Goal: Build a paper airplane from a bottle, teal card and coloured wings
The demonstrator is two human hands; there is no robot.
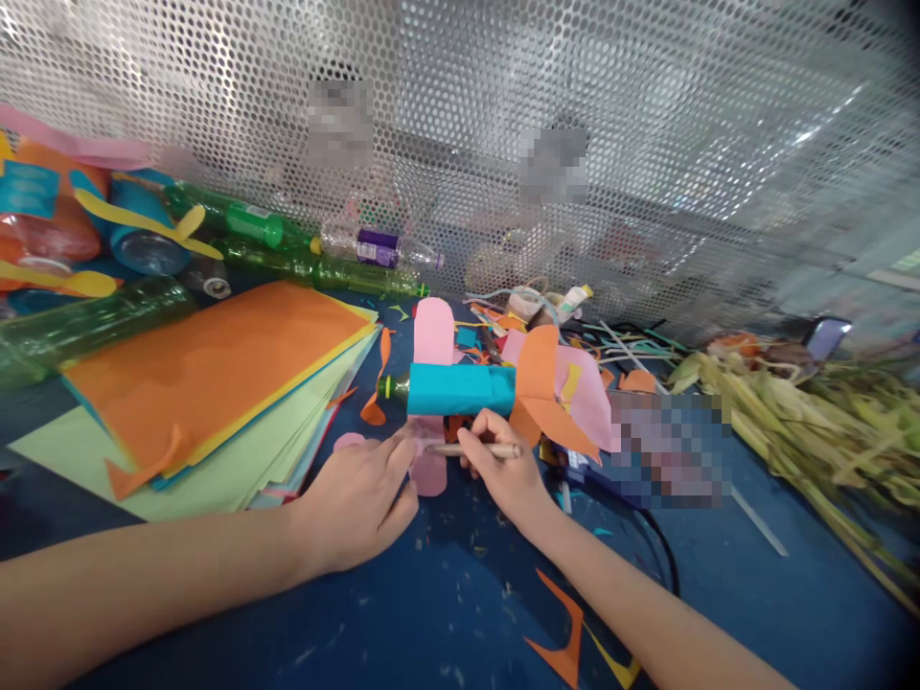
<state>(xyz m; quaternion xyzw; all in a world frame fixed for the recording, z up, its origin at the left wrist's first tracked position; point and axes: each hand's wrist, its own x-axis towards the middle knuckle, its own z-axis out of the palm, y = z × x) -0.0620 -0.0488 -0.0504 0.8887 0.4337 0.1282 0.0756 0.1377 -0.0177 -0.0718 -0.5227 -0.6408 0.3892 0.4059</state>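
Observation:
A bottle (460, 388) wrapped in blue paper, with a green and yellow cap, lies on its side as the body of a model plane. One pink paper wing (434, 331) points away from me. The nearer pink wing (429, 474) sticks out toward me, partly hidden by my hands. Orange paper tail fins (538, 369) are at the right end. My left hand (359, 494) lies flat with its fingertips on the nearer wing. My right hand (507, 470) is closed around a light-coloured pen (471, 449), its tip over that wing. An orange paper propeller (380, 379) lies beside the cap.
A stack of coloured paper (237, 364) lies on the left. Green bottles (86, 321) and a purple-labelled bottle (379, 247) are behind it. A blue glue gun (596, 474) with a black cord lies right, near dried husks (791, 412). Orange scraps (561, 632) lie in front.

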